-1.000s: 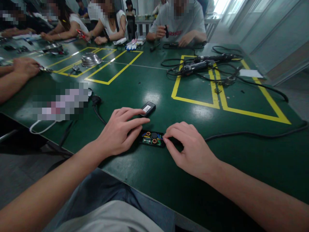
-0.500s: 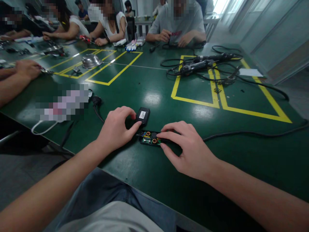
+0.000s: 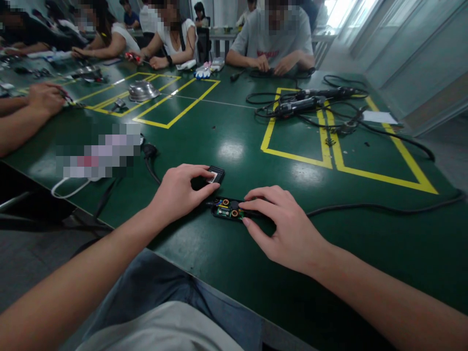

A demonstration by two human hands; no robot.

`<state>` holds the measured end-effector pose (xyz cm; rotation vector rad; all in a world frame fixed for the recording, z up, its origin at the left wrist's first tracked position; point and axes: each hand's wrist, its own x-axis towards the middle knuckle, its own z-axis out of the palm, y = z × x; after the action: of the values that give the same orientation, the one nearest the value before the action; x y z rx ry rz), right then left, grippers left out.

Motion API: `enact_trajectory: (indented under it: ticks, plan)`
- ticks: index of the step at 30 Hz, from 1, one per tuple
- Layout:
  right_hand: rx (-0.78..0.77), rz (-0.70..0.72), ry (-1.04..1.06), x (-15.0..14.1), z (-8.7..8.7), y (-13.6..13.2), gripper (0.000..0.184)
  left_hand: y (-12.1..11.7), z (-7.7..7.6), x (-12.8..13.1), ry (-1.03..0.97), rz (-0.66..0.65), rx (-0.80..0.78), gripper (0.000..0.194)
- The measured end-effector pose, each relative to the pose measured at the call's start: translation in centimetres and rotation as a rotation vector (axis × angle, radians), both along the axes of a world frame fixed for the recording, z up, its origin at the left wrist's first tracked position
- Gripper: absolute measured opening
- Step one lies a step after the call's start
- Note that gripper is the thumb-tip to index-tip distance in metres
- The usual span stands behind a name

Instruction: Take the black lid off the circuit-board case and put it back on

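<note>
A black plastic cover [image 3: 218, 172] with a white label lies beyond the circuit case. My left hand [image 3: 178, 189] is closed on the cover's left side, fingers above and thumb below, partly hiding the label. Nearer to me, an opened black case [image 3: 227, 209] rests on the table, its green circuit board, copper coils and coloured wires showing. My right hand [image 3: 283, 226] grips the right end of this case between thumb and fingers, and that end is hidden. A black cable [image 3: 360, 209] runs off to the right from behind my right hand.
On the left lie a blurred-out power strip [image 3: 100, 153] and a black plug [image 3: 149, 150]. A metal bowl [image 3: 142, 91] stands farther back. Black electric screwdrivers [image 3: 298, 105] with cables lie on the right. A co-worker's hand [image 3: 47, 99] is at far left; others sit across the table.
My left fingers have closed over the cover, now covering part of its label. My right hand stays on the case. The view has shifted slightly.
</note>
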<state>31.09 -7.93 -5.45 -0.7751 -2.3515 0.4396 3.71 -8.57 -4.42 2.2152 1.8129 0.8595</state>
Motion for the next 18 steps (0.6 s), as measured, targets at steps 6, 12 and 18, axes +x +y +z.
enact_trajectory:
  ticks: [6, 12, 18]
  plan:
    - [-0.074, -0.006, 0.003, -0.06, 0.06, 0.05, 0.020, 0.06, 0.38, 0.13, 0.011, 0.051, -0.041, 0.040]
    - [-0.073, 0.014, -0.051, -0.11, 0.40, 0.07, 0.019, 0.13, 0.52, 0.33, 0.123, 0.007, -0.051, 0.060]
    - [-0.072, 0.007, -0.042, -0.08, 0.22, 0.10, 0.019, 0.00, 0.35, 0.15, 0.108, 0.006, -0.029, 0.048]
